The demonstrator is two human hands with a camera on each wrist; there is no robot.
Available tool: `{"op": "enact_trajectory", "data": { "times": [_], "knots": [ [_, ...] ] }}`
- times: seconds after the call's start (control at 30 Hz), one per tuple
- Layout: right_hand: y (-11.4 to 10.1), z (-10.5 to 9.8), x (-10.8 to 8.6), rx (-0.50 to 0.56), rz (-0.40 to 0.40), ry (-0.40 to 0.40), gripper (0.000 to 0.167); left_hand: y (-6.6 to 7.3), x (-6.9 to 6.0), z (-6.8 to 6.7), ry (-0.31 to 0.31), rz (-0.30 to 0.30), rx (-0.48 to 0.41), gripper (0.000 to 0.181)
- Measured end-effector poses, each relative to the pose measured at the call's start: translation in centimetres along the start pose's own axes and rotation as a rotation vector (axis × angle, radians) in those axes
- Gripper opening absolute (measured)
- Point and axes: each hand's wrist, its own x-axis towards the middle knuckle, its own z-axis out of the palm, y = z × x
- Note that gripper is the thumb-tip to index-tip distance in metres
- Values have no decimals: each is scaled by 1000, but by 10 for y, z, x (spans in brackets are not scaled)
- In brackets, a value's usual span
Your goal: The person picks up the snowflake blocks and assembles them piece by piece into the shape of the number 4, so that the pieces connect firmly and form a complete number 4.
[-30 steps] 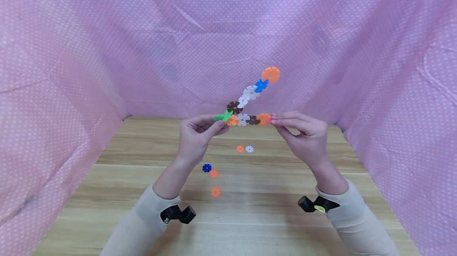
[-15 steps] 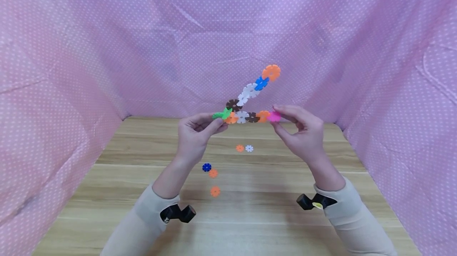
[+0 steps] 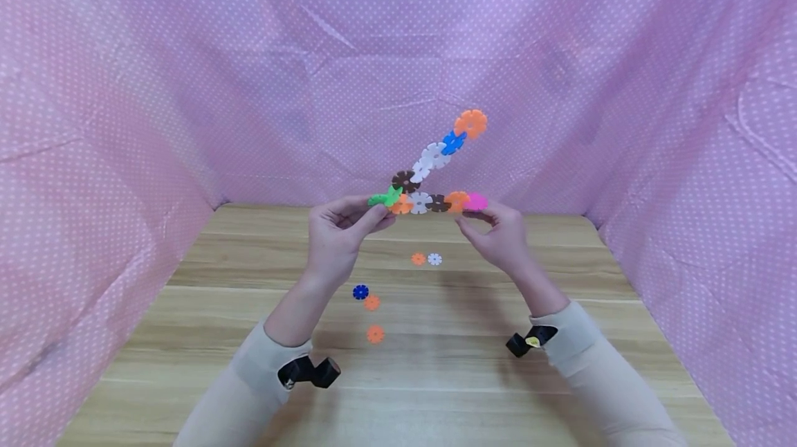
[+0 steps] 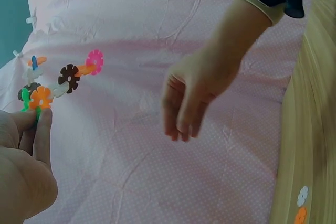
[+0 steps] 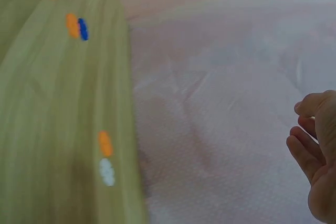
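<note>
My left hand (image 3: 336, 236) pinches the green disc (image 3: 378, 201) at the corner of a V-shaped chain of slotted plastic snowflake discs (image 3: 420, 203), held up above the table. One arm slants up and away, ending in an orange disc (image 3: 470, 124). The other runs rightward to a pink disc (image 3: 476, 202). My right hand (image 3: 498, 236) is just behind and below that pink end in the head view. The left wrist view shows the right hand (image 4: 191, 95) apart from the chain, fingers loosely bent, holding nothing. In the right wrist view its fingers (image 5: 304, 150) are also bare.
Loose discs lie on the wood-grain table (image 3: 249, 308): an orange one (image 3: 418, 259) beside a white one (image 3: 434, 259), a dark blue one (image 3: 360, 292) touching an orange one (image 3: 372, 302), and another orange one nearer. Pink dotted cloth (image 3: 398, 73) encloses the back and sides.
The right hand has let go of the pink disc at the chain's end and moved left and away behind it. The left hand keeps its pinch; the chain has risen slightly.
</note>
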Motion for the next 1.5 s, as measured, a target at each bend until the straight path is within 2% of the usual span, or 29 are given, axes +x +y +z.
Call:
{"op": "enact_trajectory", "data": {
  "times": [0.13, 0.33, 0.53, 0.7, 1.13, 1.33, 1.5],
  "knots": [
    [19, 16, -9, -2, 82, -84, 20, 0, -1, -2, -17, 4, -10, 48],
    [41, 39, -19, 33, 167, -290, 25, 1, -1, -2, -7, -1, -14, 47],
    [55, 54, -29, -71, 313, -507, 29, 2, -1, -1, -6, -17, 11, 45],
    [66, 64, -37, -133, 318, -618, 31, 1, -1, -1, -6, -21, 12, 46],
    [70, 78, -42, -279, 132, -686, 26, 2, -1, -2, 9, -5, 8, 46],
    [73, 80, -45, -344, 158, -671, 20, 2, 0, -2, 8, -10, 11, 46],
    [69, 78, -44, -322, 233, -669, 17, 4, 0, -1, 9, -16, 8, 46]
  ]
}}
